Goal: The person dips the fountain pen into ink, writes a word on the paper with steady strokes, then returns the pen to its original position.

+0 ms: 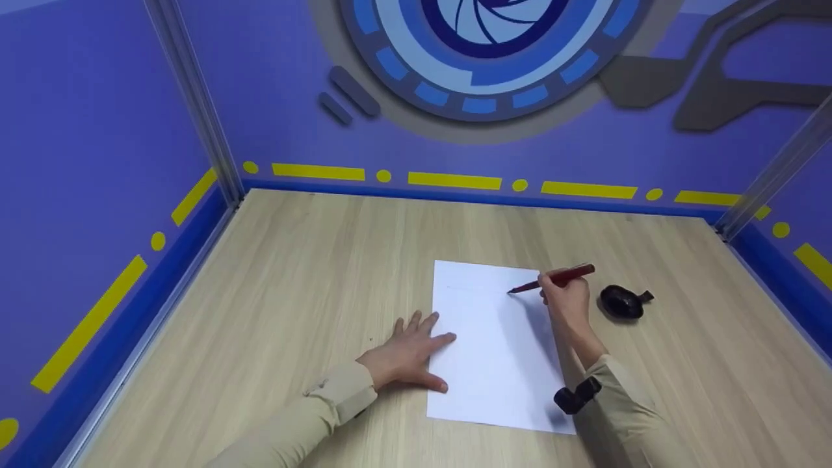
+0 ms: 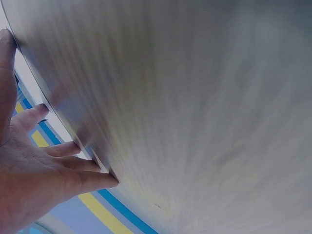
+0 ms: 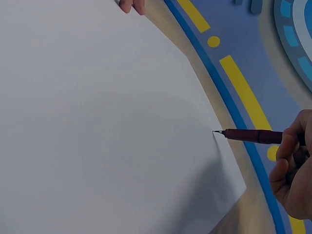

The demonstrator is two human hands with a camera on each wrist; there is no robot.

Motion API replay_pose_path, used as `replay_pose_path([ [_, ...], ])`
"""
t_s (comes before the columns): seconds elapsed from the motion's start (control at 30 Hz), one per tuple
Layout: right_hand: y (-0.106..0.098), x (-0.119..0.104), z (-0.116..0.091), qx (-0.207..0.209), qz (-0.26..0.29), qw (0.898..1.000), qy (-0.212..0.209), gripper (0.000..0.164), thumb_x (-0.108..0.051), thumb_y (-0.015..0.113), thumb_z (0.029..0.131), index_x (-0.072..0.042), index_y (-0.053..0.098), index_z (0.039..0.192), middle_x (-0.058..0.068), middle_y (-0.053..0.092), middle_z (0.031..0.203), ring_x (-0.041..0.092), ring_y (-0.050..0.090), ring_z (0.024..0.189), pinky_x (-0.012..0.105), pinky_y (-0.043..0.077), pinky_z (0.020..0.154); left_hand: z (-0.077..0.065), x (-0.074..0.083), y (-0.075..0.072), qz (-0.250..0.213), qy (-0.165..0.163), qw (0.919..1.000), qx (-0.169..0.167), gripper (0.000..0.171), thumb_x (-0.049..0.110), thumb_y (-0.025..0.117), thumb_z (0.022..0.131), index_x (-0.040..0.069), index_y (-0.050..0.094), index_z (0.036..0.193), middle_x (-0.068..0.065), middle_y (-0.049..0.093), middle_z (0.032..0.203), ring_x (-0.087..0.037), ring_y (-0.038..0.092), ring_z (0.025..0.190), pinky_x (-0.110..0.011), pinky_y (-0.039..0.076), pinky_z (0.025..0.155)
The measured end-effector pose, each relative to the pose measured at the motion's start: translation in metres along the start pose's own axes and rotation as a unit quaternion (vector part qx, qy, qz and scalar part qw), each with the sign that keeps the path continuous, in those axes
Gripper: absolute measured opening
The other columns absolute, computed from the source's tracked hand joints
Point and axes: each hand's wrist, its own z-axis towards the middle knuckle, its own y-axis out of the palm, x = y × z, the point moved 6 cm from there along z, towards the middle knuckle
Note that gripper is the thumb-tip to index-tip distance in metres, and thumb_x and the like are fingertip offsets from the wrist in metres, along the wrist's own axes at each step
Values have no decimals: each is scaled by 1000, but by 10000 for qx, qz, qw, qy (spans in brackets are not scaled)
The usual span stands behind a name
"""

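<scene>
A white sheet of paper (image 1: 491, 364) lies on the table, with a faint thin line across its upper part. My right hand (image 1: 567, 300) pinches a dark red fountain pen (image 1: 572, 273) over the upper right of the sheet. In the right wrist view, the pointed metal nib (image 3: 219, 132) is at the paper; whether it touches I cannot tell. My left hand (image 1: 409, 357) rests with spread fingers at the sheet's left edge, thumb and index fingertips over the paper. The left wrist view shows those fingers (image 2: 63, 148) stretched out against the surface.
To the right of my right hand sits a small black rounded dish with a short handle (image 1: 622, 303). The wood-grain table (image 1: 312, 260) is bordered by blue panels (image 1: 260, 117) with yellow marks and metal corner posts. A black device (image 1: 577, 395) is strapped at my right wrist.
</scene>
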Motion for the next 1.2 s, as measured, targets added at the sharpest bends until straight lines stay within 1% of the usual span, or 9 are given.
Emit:
replay_pose_path([
  [0.17,-2,2,0,-16,129,9999,91,14,-14,60,84,-2,61,80,-9,51,49,4,48,45,20,40,43,0,0,0,-10,-4,10000,-9,90,62,71,69,27,35,145,-14,15,158,-42,10,145,-61,13,114],
  [0.33,-6,5,-1,-51,213,9995,219,15,-14,60,85,-1,59,77,-8,51,49,4,47,44,20,39,41,0,0,1,41,-17,10000,3,91,62,70,69,28,35,145,-14,16,157,-41,11,145,-60,14,114],
  [0.57,-13,4,0,54,-59,10000,25,14,-14,60,84,0,61,81,-11,52,49,2,49,46,18,41,45,0,0,1,78,-36,10000,-3,91,62,70,69,29,34,145,-13,16,158,-41,11,145,-60,14,114],
  [0.77,-19,4,2,76,-225,9997,90,17,-15,59,85,2,63,86,-9,54,50,4,51,48,18,42,47,0,1,0,125,-9,9999,1,90,62,70,70,28,34,145,-14,16,157,-41,11,144,-60,14,114],
  [0.87,-21,6,2,101,-262,9995,132,16,-15,59,84,1,63,85,-10,53,50,3,50,48,18,42,48,0,1,0,112,34,9999,10,90,62,70,69,27,35,145,-14,16,157,-42,12,144,-61,14,113],
  [0.93,-23,6,3,133,-233,9995,134,15,-14,59,84,1,62,84,-12,53,49,2,50,47,18,41,47,1,1,0,73,59,10000,7,91,62,70,69,27,35,145,-14,16,157,-42,11,144,-62,14,113],
  [1.07,-26,8,4,238,-9,9996,158,12,-12,59,83,0,61,82,-12,51,48,2,49,46,19,41,46,1,1,0,38,96,9999,19,91,62,70,69,26,35,145,-15,16,157,-43,11,144,-63,14,113],
  [1.2,-27,10,3,178,33,9996,202,13,-12,59,85,0,60,82,-11,51,49,3,48,47,19,40,45,-1,1,-1,40,61,10000,25,91,61,71,69,26,35,145,-15,16,157,-43,11,144,-62,14,113],
])
